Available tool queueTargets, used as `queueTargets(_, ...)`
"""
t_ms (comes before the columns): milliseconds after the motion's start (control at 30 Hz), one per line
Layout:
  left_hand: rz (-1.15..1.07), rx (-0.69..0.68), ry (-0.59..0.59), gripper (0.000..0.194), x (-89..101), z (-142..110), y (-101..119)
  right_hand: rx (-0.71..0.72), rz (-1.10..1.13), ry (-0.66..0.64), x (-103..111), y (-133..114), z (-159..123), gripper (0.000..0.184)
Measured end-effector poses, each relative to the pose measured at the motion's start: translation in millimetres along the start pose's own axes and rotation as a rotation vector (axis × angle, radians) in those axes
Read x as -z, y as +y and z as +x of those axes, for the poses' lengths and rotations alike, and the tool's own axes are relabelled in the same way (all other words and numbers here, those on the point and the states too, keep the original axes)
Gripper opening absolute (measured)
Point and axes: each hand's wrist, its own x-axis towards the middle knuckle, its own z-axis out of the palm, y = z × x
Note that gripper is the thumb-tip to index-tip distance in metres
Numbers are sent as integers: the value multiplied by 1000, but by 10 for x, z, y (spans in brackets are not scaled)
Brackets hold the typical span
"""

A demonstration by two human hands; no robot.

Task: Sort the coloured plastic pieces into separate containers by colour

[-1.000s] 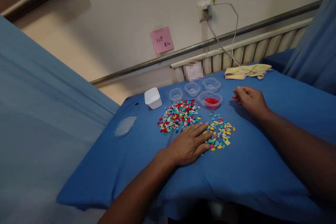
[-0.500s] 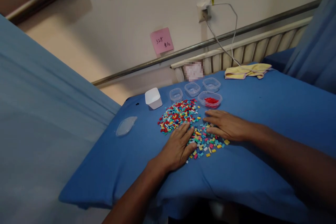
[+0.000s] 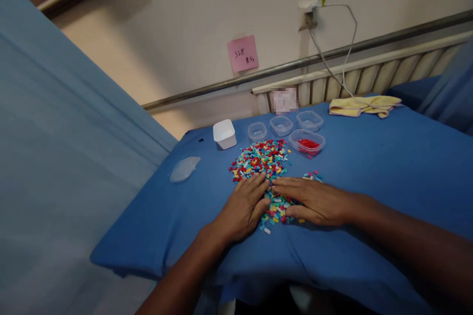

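from here the left hand [image 3: 242,206] and the right hand [image 3: 314,200] rest palm down, fingers straight and loose, on either side of small multicoloured plastic bricks [image 3: 279,206]; those beneath the fingers are hidden, so i can't tell how many they touch. a thicker heap [image 3: 261,158] reaches toward a clear plastic tub [image 3: 294,146] holding red bricks [image 3: 309,143]. both forearms [image 3: 197,253] run out of view. blue cloth [image 3: 391,157] spreads wide rightward; a translucent plastic lid [image 3: 185,169] lies nearer its left edge.
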Motion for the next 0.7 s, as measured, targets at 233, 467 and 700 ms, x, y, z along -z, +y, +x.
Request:
queueTargets(233, 60, 307, 129, 71, -68, 522, -456, -258, -248, 281, -31, 403, 110, 71)
queueTargets(467, 109, 163, 84, 69, -113, 956, -696, -280, -136, 181, -87, 291, 124, 69)
queueTargets(700, 150, 182, 162, 68, -65, 936, -565, -272, -416, 524, 201, 629, 150, 58)
